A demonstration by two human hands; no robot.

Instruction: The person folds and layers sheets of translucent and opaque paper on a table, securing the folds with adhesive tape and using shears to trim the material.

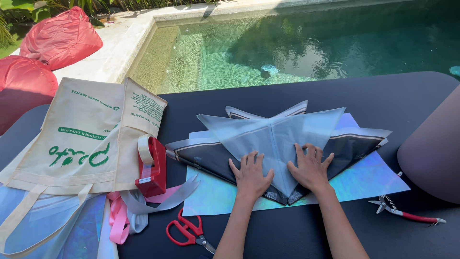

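My left hand (250, 175) and my right hand (310, 169) lie flat, fingers spread, on a folded sheet of pale translucent wrapping paper (275, 134). The sheet forms a fan or cone shape pointing toward me. Beneath it are dark wrapping sheets with a thin border (201, 156) and an iridescent holographic sheet (364, 180). All of this rests on a dark table (287, 93). Neither hand grips anything; both palms press down on either side of the central fold.
Red scissors (187, 232) lie near the front edge, left of my arms. A red tape dispenser (152, 165), pink and grey ribbons (124, 211) and a cream tote bag (81, 139) sit left. Red-handled pruning shears (407, 215) lie right. A pool (297, 43) lies beyond; red beanbags (57, 36) stand far left.
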